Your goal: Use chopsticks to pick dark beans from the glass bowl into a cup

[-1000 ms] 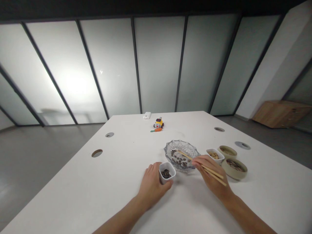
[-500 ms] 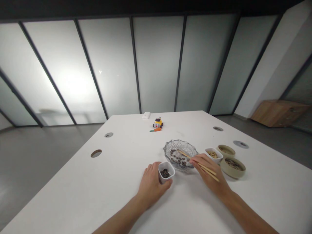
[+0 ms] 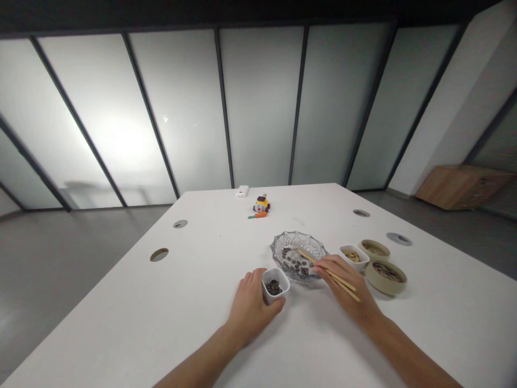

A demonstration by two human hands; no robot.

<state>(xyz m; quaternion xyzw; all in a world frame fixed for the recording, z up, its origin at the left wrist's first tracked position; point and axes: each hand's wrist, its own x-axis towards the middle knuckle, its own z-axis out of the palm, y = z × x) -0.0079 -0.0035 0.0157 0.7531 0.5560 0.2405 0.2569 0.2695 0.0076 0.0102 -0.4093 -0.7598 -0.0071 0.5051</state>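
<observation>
My left hand is wrapped round a small white square cup that holds dark seeds. To its right stands a clear cut-glass bowl with several dark seeds scattered inside. My right hand grips a pair of wooden chopsticks. Their tips reach into the glass bowl, over the seeds. Whether a seed is pinched between the tips is too small to tell.
Right of the glass bowl sit a small white cup of pale nuts and two beige round bowls. Farther back on the white table lie a yellow toy, an orange carrot toy and a white box. Round cable holes mark the table.
The right hand and the chopsticks have shifted slightly left toward the glass bowl. The left hand stays on the white cup.
</observation>
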